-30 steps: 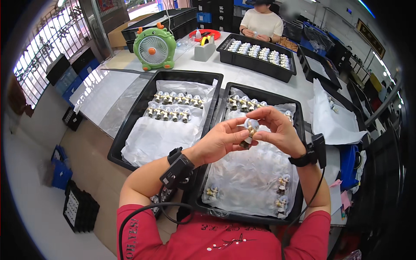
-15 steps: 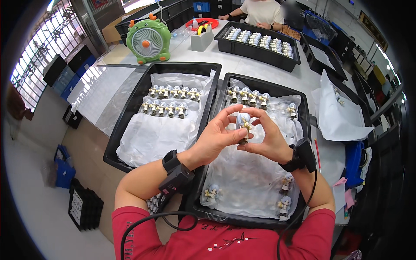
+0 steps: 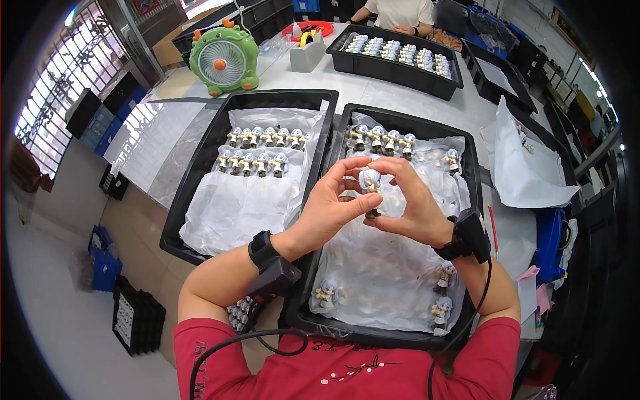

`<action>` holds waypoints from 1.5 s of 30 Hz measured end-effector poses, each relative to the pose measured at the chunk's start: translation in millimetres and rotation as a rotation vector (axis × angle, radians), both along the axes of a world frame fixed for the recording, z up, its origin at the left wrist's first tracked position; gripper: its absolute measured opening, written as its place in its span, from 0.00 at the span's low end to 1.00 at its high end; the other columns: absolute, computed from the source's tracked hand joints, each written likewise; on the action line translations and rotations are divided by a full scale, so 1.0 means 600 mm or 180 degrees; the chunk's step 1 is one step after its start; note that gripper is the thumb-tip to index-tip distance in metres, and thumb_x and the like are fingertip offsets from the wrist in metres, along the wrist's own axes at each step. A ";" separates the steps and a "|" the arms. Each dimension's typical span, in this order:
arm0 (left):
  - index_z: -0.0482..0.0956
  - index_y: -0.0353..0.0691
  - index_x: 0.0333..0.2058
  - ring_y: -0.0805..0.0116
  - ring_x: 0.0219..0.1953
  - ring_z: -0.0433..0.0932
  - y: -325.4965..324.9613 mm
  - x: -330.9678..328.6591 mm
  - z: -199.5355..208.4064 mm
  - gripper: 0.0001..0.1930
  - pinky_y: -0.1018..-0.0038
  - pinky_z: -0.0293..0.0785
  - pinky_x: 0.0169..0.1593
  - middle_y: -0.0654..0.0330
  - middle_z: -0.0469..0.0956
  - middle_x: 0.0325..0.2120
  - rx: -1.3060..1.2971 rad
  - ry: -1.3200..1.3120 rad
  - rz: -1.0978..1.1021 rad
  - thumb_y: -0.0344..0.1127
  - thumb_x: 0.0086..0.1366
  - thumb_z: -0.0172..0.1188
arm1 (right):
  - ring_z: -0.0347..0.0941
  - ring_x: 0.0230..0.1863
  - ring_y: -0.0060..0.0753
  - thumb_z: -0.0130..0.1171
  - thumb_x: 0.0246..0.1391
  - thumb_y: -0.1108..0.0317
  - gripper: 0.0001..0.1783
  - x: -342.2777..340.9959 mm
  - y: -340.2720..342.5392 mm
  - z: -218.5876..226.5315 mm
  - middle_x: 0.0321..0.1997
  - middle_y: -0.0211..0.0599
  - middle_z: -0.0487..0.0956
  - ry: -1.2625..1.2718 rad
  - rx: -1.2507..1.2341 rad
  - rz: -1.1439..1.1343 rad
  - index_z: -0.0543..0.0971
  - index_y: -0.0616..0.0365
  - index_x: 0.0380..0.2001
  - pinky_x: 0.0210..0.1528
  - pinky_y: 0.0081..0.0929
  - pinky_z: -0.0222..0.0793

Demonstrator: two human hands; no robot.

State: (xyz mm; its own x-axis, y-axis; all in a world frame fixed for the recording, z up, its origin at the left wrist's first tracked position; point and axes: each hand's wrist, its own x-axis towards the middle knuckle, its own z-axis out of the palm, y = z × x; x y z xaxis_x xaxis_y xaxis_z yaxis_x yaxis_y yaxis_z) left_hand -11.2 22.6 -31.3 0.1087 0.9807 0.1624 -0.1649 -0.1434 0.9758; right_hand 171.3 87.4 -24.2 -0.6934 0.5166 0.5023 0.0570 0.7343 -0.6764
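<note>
A small figurine (image 3: 370, 181) with pale blue hair and dark feet is held upright between my two hands. My left hand (image 3: 333, 203) grips it from the left, its thumb across the figurine's body. From the right, my right hand (image 3: 421, 212) curls around it, fingers at the head and thumb near the feet. Both hands are above the right black tray (image 3: 472, 167), lined with white sheeting. In that tray, several like figurines (image 3: 392, 142) stand in a row at the far end, and a few lie near its near corners, such as one figurine (image 3: 327, 293) at the left.
Beside it, a left black tray (image 3: 175, 220) holds two rows of figurines. Farther off are a green fan (image 3: 223, 59), a tape dispenser (image 3: 308, 55) and another filled black tray (image 3: 393, 79). A person (image 3: 403, 15) sits across the table. White sheeting (image 3: 527, 167) drapes over a tray at right.
The figurine has turned a little between my fingers, and my fingers have shifted slightly around it. The hands stay in almost the same place above the tray.
</note>
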 end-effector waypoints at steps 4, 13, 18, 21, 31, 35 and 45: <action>0.62 0.38 0.58 0.74 0.45 0.70 0.002 0.001 0.006 0.30 0.76 0.71 0.48 0.60 0.68 0.44 -0.0160 0.0027 -0.0035 0.35 0.59 0.64 | 0.64 0.58 0.47 0.72 0.33 0.70 0.40 0.002 0.000 -0.001 0.55 0.43 0.68 -0.0125 0.0268 -0.0172 0.66 0.56 0.53 0.60 0.37 0.61; 0.59 0.35 0.57 0.68 0.48 0.72 0.001 0.005 -0.005 0.28 0.73 0.71 0.51 0.54 0.70 0.47 -0.0039 0.0159 0.0053 0.33 0.62 0.60 | 0.66 0.54 0.47 0.71 0.33 0.70 0.39 -0.005 -0.005 0.002 0.52 0.43 0.70 -0.0152 0.0927 -0.0555 0.67 0.57 0.52 0.56 0.38 0.63; 0.57 0.35 0.58 0.54 0.55 0.71 0.002 0.000 0.006 0.20 0.62 0.70 0.55 0.46 0.69 0.52 -0.0810 -0.1204 -0.0556 0.35 0.71 0.41 | 0.68 0.51 0.43 0.72 0.33 0.71 0.40 -0.004 -0.015 0.000 0.51 0.41 0.71 0.0230 0.0608 -0.0683 0.66 0.57 0.53 0.53 0.34 0.66; 0.57 0.34 0.60 0.55 0.55 0.70 0.005 0.001 0.005 0.21 0.62 0.69 0.56 0.47 0.68 0.54 -0.1017 -0.1573 -0.0938 0.36 0.71 0.41 | 0.68 0.51 0.43 0.72 0.32 0.72 0.42 -0.002 -0.021 0.006 0.52 0.41 0.71 0.0507 0.0536 -0.0600 0.66 0.55 0.55 0.53 0.34 0.65; 0.56 0.38 0.60 0.56 0.54 0.71 0.006 0.014 0.005 0.21 0.64 0.70 0.55 0.51 0.66 0.55 -0.1017 -0.1677 -0.1217 0.40 0.74 0.34 | 0.67 0.51 0.39 0.68 0.33 0.81 0.45 0.001 -0.020 0.013 0.50 0.41 0.68 0.0798 0.0555 -0.0324 0.62 0.52 0.59 0.45 0.28 0.79; 0.56 0.39 0.61 0.57 0.55 0.70 0.011 0.008 0.003 0.22 0.64 0.70 0.55 0.52 0.65 0.56 -0.0927 -0.1612 -0.1206 0.42 0.73 0.37 | 0.66 0.52 0.39 0.67 0.33 0.82 0.43 0.003 -0.015 0.014 0.49 0.41 0.68 0.0741 0.0630 -0.0345 0.64 0.53 0.58 0.45 0.28 0.79; 0.68 0.38 0.49 0.66 0.42 0.77 0.042 -0.069 0.059 0.16 0.68 0.74 0.48 0.58 0.75 0.41 -0.0192 -0.1201 0.0000 0.33 0.65 0.56 | 0.68 0.54 0.39 0.71 0.38 0.71 0.41 0.013 -0.009 0.002 0.52 0.40 0.72 0.0467 0.0649 -0.0375 0.63 0.56 0.57 0.54 0.34 0.65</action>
State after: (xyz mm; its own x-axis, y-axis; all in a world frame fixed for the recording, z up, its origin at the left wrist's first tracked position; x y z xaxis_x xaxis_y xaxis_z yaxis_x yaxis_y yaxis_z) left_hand -52.3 48.0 4.3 0.0522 0.9897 0.1331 -0.5141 -0.0877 0.8533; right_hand 178.8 81.9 -22.8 -0.5466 0.4673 0.6949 0.0625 0.8502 -0.5227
